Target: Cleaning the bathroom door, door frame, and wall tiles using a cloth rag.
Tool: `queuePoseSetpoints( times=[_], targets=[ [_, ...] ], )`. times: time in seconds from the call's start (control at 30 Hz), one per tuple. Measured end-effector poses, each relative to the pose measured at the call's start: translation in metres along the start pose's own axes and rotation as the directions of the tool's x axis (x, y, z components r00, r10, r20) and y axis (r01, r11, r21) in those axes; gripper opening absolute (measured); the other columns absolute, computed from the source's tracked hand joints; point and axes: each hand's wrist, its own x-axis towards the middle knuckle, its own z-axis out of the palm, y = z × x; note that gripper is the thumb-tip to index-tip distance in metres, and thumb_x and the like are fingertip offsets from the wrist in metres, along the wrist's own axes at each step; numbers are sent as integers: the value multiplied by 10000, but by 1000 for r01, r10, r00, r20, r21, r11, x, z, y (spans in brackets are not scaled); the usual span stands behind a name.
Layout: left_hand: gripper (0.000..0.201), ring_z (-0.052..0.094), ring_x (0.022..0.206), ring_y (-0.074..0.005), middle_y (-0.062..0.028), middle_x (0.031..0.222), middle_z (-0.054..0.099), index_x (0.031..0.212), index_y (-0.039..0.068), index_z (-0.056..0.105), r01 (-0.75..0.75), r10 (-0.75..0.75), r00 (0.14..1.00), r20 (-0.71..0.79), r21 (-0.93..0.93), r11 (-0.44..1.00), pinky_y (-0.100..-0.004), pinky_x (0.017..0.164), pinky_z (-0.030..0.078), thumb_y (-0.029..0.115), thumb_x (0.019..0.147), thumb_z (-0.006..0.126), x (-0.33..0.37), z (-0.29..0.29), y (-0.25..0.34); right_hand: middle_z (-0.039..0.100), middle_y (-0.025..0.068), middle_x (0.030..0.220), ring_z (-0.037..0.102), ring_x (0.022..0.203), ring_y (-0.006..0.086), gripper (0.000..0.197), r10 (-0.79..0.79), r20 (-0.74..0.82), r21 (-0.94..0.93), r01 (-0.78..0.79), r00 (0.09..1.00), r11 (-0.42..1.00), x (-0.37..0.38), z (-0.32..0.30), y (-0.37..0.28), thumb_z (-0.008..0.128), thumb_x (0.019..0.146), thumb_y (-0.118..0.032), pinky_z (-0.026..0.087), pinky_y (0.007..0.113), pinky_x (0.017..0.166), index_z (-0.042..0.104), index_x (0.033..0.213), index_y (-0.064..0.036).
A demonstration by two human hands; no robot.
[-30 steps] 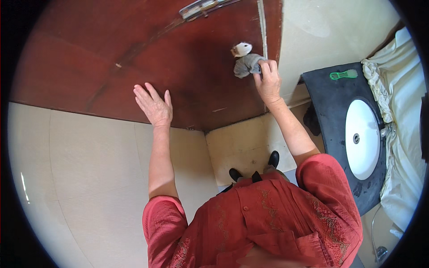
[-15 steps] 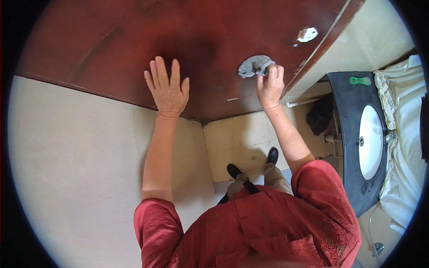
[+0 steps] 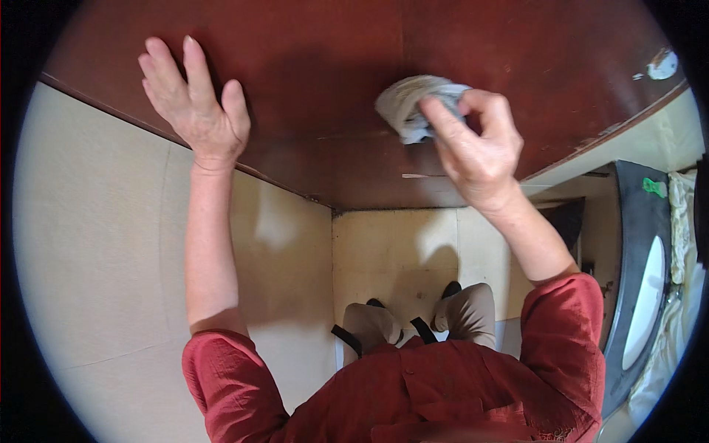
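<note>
A reddish-brown wooden door panel spans the top of the head view. My left hand is at its left part, fingers stretched and thumb spread, holding nothing; whether the palm touches the wood I cannot tell. Right of the middle, my right hand pinches a crumpled grey-white cloth between thumb and fingers. The cloth lies over the panel's surface, slightly blurred. Below it, a short pale scratch marks the wood.
Pale tiled wall stands at the left. To the right is a dark counter with a white basin, a green brush-like item and a pale curtain. A white patch shows on the panel's upper right.
My left hand has moved left and up, still spread. My right hand, now larger in view, has shifted slightly right with the cloth. The view has turned, pushing the basin further right.
</note>
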Motion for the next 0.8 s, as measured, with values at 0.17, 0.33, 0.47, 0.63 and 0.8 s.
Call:
queuePoseSetpoints(
  times=[0.17, 0.33, 0.47, 0.63, 0.8],
  targets=[
    [510, 305, 1385, -395, -227, 1498, 329, 1400, 25, 449, -179, 174, 970, -172, -11, 984, -472, 1123, 259, 321, 986, 410, 6, 7, -14, 547, 116, 970, 567, 829, 211, 535, 1, 15, -114, 1, 1000, 993, -25, -27, 22, 680, 581, 137, 493, 292, 685, 707, 1084, -42],
    [503, 339, 1384, -334, -176, 1481, 384, 1383, 74, 490, -223, 220, 967, -128, -13, 975, -482, 1123, 249, 375, 992, 390, 11, -3, -25, 530, 99, 1024, 549, 881, 216, 524, -64, -123, -243, 32, 990, 969, -51, -15, 28, 730, 654, 63, 488, 293, 723, 699, 1149, -106],
    [457, 308, 1407, -308, -132, 1501, 376, 1399, 73, 473, -199, 201, 979, -24, 64, 978, -459, 1163, 151, 260, 1007, 332, 10, -17, -26, 474, 165, 1234, 451, 1119, 307, 626, -58, -85, -381, 21, 995, 924, -66, -6, 14, 798, 644, -152, 398, 407, 933, 636, 1249, -157],
    [537, 159, 1463, -288, -94, 1579, 215, 1482, 111, 337, -184, 164, 979, 125, 173, 968, -468, 1179, 63, 254, 967, 386, 6, -21, -27, 341, 292, 1406, 326, 1280, 456, 595, -52, -57, -481, 18, 997, 877, -77, 16, 0, 782, 715, -353, 301, 513, 1055, 620, 1223, -89],
    [499, 182, 1456, -279, -82, 1569, 242, 1469, 125, 363, -188, 179, 980, 82, 118, 975, -476, 1177, 71, 298, 1001, 355, 7, -27, -27, 353, 308, 1388, 320, 1277, 468, 604, -110, -71, -494, 61, 991, 867, -48, 47, -30, 764, 708, -360, 273, 541, 1063, 611, 1239, -118]
  ],
)
